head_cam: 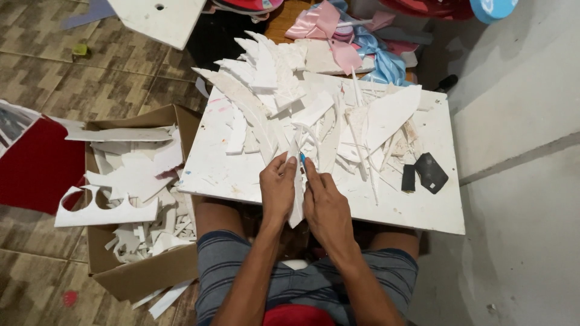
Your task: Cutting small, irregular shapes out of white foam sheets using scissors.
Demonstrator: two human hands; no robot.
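Both hands meet at the near edge of the white board (241, 181) that rests across the person's lap. Between them stands a long, narrow white foam strip (296, 211), its long axis running almost straight away from the body, the near end hanging over the board's edge toward the knees and the far end tapering into the heap of cut pieces. The left hand (278, 193) is closed on the strip from its left side, fingers curled over the top and thumb pressed to the edge. The right hand (325, 208) lies just beside it on the right, closed around a small blue-tipped cutter (302, 160) whose tip touches or nearly touches the strip's upper part; the blade itself is too small to make out. The two hands sit equally close to the strip, one on each side, nearly touching.

Beyond the fingertips a pile of white foam offcuts (266, 78), feather-shaped and curved, fans across the far half of the board and crowds the strip's far end. To the right, well apart from the hands, lie two black scraps (426, 172). On the floor to the left sits a cardboard box (145, 271) full of white trimmings. Pink and blue ribbons (356, 42) lie past the board's far edge.
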